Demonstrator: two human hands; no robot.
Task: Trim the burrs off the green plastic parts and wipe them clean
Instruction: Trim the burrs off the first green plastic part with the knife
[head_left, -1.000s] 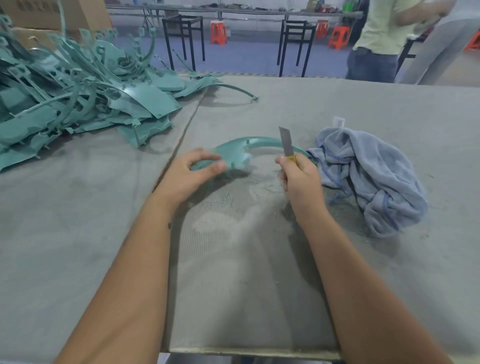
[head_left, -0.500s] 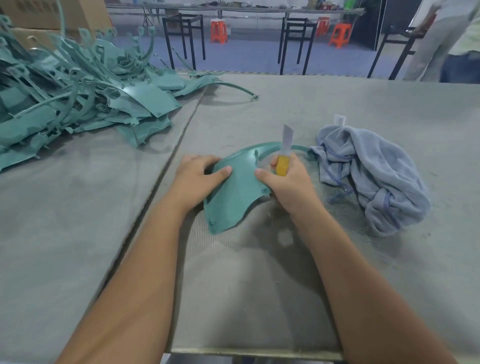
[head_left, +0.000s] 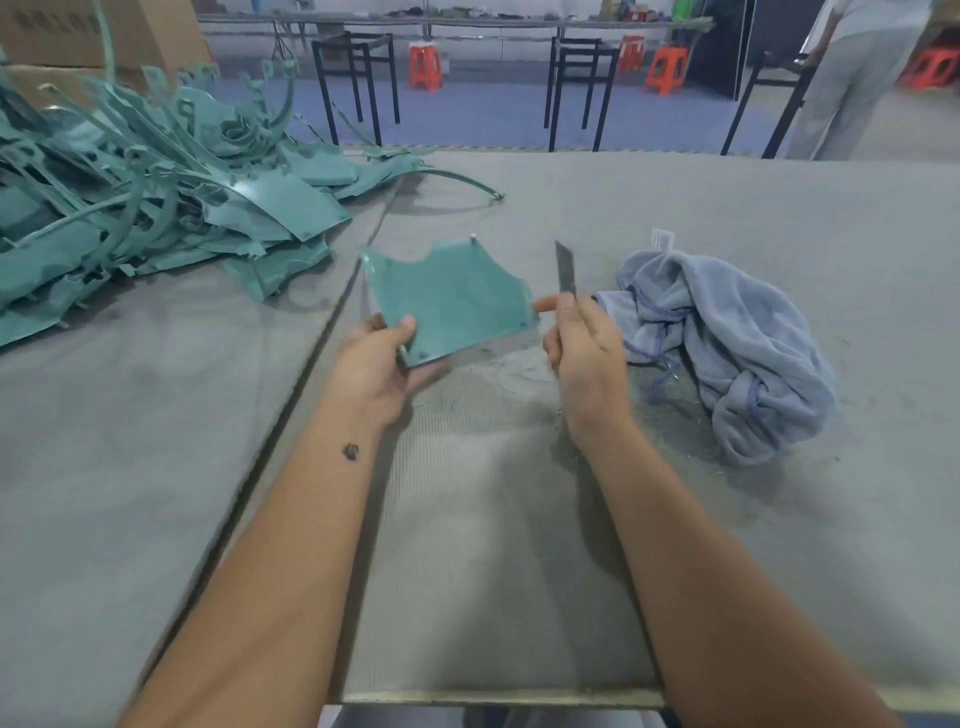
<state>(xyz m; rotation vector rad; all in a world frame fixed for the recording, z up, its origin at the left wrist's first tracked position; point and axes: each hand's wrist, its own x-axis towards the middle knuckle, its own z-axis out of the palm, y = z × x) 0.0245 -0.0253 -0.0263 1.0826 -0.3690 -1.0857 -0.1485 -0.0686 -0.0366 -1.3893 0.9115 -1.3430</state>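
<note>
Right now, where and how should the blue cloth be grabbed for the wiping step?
Pinch the blue cloth from above at its bunched top folds. It lies crumpled on the table, so no flat edge offers itself. The right hand grips the blade, so that must go down first.

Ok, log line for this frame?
left hand holds green part | right hand grips knife, blade up | cloth untouched

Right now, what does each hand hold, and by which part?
Left hand grips the green part by its near corner; right hand grips the knife by its handle.
</note>
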